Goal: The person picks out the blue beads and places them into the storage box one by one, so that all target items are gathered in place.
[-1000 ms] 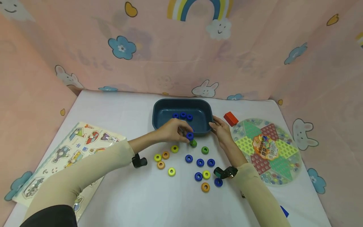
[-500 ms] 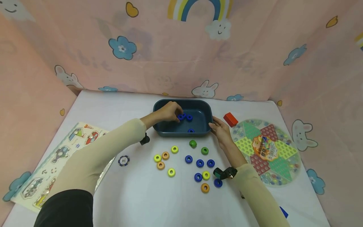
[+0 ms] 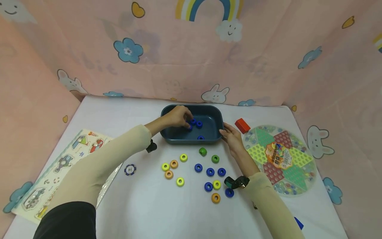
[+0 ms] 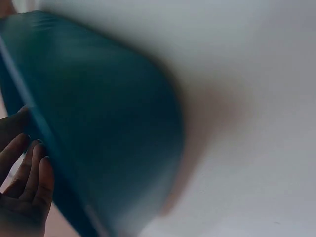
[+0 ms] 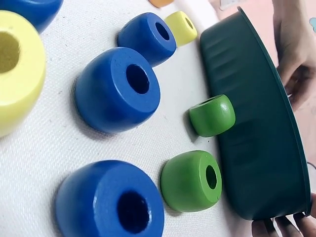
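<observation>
My left hand (image 3: 178, 117) reaches into the left part of a dark teal tray (image 3: 191, 141). Its fingertips are just above several blue beads (image 3: 199, 124), one lying right below the thumb. In the left wrist view the fingers (image 4: 30, 170) hang loosely bent by the tray's rim, with no bead visible between them. Whatever lies behind the fingers is hidden. My right hand (image 3: 232, 137) grips the tray's right end; in the right wrist view its fingertips (image 5: 289, 227) curl at the rim. Two green beads (image 5: 190, 180) sit on the table beside the tray.
More blue (image 3: 210, 172), yellow (image 3: 180, 181) and orange beads (image 3: 216, 198) are scattered in front. A red block (image 3: 242, 125) and a round game board (image 3: 280, 159) stand at right. On the left lie a sticker sheet (image 3: 64, 162) and a round chip (image 3: 130, 169).
My left hand carried a blue bead from the tray's front edge up and left into the tray; the bead now lies among the others. The right hand stayed on the tray.
</observation>
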`<action>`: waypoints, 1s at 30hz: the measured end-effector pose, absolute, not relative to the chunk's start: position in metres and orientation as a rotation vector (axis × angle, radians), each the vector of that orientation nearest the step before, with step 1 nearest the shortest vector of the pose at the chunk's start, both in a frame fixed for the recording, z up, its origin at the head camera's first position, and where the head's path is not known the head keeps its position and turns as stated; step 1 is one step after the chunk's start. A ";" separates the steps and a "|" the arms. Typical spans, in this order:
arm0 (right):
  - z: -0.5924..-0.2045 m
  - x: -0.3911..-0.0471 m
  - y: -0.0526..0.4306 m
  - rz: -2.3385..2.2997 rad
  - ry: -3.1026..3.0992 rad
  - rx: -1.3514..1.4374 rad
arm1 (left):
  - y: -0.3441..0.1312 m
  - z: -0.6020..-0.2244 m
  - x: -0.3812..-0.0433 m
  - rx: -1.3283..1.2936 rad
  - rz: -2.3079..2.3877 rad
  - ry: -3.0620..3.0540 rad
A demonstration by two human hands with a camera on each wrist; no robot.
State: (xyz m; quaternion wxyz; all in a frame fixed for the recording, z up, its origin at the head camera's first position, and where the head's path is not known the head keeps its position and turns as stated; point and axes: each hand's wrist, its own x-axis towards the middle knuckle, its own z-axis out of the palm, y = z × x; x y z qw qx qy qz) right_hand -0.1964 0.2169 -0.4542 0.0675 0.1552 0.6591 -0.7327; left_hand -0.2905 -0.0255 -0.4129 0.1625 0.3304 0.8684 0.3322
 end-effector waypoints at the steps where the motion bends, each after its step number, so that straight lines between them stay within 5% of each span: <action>1: -0.454 -0.196 0.217 -2.209 1.987 0.461 | -0.026 -0.410 -0.287 0.957 0.977 2.474; 12: -0.457 -0.196 0.218 -2.206 1.992 0.447 | -0.028 -0.395 -0.218 1.234 1.146 2.350; 21: -0.453 -0.195 0.220 -2.195 1.995 0.478 | -0.010 -0.433 -0.158 1.308 0.964 2.217; 30: -0.455 -0.195 0.219 -2.210 1.972 0.493 | -0.008 -0.460 -0.141 1.261 0.933 2.200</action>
